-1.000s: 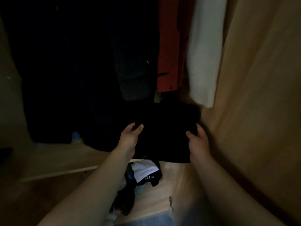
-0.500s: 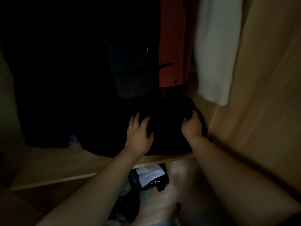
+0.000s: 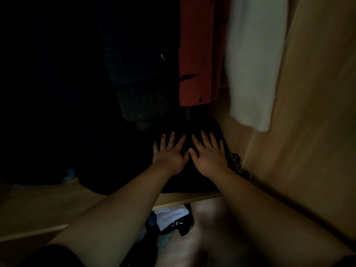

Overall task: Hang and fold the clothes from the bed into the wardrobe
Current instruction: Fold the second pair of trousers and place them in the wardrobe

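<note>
A folded black garment (image 3: 194,178) lies on the wooden wardrobe shelf (image 3: 57,209), pushed into the right corner. My left hand (image 3: 169,153) and my right hand (image 3: 208,155) lie flat on top of it, side by side, fingers spread and straight, pressing it down. Above the shelf hang dark clothes (image 3: 138,78), a red garment (image 3: 196,54) and a white garment (image 3: 252,62). The wardrobe is very dark, so the black garment's edges are hard to make out.
The wardrobe's wooden side wall (image 3: 308,112) stands close on the right, with a metal hinge (image 3: 238,162) by the shelf corner. Below the shelf's front edge lies a heap of mixed clothes (image 3: 169,226), white and dark.
Both hands let go of the black garment's sides after sliding it deeper onto the shelf. They now lie flat together on top of it.
</note>
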`<state>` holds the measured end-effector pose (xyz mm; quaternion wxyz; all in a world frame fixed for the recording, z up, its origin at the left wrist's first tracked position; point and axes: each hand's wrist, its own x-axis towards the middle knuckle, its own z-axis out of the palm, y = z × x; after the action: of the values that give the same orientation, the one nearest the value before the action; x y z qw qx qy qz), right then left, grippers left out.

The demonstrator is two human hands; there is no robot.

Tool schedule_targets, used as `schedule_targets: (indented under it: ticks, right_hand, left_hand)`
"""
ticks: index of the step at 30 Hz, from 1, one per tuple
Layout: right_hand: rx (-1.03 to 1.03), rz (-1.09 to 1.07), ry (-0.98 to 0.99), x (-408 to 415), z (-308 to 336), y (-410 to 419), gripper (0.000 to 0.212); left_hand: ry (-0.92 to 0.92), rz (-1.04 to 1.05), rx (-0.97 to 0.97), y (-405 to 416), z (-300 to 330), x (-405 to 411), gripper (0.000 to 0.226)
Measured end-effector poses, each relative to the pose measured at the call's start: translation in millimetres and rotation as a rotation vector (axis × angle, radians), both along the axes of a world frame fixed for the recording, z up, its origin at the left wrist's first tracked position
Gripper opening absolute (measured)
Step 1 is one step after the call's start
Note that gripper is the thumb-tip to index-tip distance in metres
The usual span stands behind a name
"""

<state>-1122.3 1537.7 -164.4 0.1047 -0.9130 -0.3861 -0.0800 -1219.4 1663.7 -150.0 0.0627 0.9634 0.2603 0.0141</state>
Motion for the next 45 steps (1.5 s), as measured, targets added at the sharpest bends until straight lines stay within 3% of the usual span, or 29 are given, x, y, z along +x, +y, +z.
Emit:
schedule_targets:
  ticks: [8, 17, 33, 45]
  right_hand:
    - [-0.061, 0.039, 0.194, 43.8, -3.1, 30.1, 0.055]
    - [-0.112, 0.049, 0.209, 65.0, -13.6, 50.2, 0.056]
    - [-0.124, 0.041, 0.115, 20.1, 22.8, 10.5, 0.059]
    - [0.121, -0.059, 0.163, -92.2, 13.0, -44.0, 0.066]
  left_hand:
    - [-0.008, 0.122, -0.152, 5.7, 0.6, 25.7, 0.066]
    - [-0.064, 0.208, -0.177, 12.5, -16.7, 40.3, 0.066]
    - [-0.082, -0.064, -0.073, -1.4, 1.5, -23.1, 0.064]
    - [-0.112, -0.205, -0.085, -14.8, 10.1, -97.0, 0.067]
